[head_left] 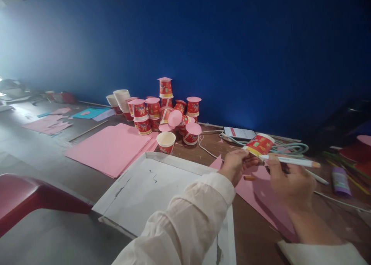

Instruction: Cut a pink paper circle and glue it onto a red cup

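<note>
A red patterned paper cup (259,143), tilted on its side, is held at its yellow-banded rim by my left hand (236,163). In my right hand (292,184) is a white pen (295,161) with an orange-tan end, its tip pointing left towards the cup's rim. Whether the tip touches the cup I cannot tell. Beneath both hands lies a sheet of pink paper (262,195), with a small orange-brown piece (249,177) near my left fingers. Part of the cup's rim is hidden by my fingers.
Red cups (142,110) topped with pink discs are stacked by the blue wall. Pink sheets (108,147) and a white tray-like board (174,172) lie left of my hands. A phone (239,133) and coiled cable (292,147) sit behind; a purple tube (341,182) is at right.
</note>
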The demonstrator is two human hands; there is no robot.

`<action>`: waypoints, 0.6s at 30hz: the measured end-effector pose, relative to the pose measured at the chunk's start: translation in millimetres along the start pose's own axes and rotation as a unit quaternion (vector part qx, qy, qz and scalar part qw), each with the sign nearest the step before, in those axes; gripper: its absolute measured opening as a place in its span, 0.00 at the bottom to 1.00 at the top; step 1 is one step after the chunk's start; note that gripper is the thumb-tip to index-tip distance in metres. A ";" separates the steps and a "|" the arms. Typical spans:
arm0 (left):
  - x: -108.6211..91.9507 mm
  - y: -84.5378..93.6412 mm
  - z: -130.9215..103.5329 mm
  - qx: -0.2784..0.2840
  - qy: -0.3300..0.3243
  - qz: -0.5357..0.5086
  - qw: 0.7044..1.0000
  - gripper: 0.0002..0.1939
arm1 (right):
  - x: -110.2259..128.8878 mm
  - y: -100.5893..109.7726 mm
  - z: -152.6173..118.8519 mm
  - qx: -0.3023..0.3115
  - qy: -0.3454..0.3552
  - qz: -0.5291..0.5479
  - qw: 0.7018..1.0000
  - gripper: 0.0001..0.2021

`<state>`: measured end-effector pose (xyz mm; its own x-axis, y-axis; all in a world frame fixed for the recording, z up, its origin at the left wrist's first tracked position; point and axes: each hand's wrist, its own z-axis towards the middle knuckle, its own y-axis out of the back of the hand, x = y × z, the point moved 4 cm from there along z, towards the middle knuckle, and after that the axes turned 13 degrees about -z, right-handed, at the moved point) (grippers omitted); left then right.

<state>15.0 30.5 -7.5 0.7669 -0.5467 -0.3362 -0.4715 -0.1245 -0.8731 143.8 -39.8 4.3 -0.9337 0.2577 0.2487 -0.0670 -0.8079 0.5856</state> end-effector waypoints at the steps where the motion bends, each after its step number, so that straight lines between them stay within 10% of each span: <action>1: -0.1 -0.2 0.0 0.000 0.001 0.002 1.000 0.15 | 0.4 -0.1 0.0 -0.004 -0.001 0.002 1.000 0.25; 18: -0.4 -3.2 -2.6 0.007 -0.001 0.042 0.999 0.18 | 5.4 3.9 1.0 0.010 0.005 0.004 1.000 0.24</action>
<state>15.1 29.0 -3.6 0.7252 -0.5534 -0.4097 -0.5286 -0.0662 -0.8463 138.9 -41.0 8.7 -0.9373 0.2464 0.2466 -0.0523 -0.7987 0.5995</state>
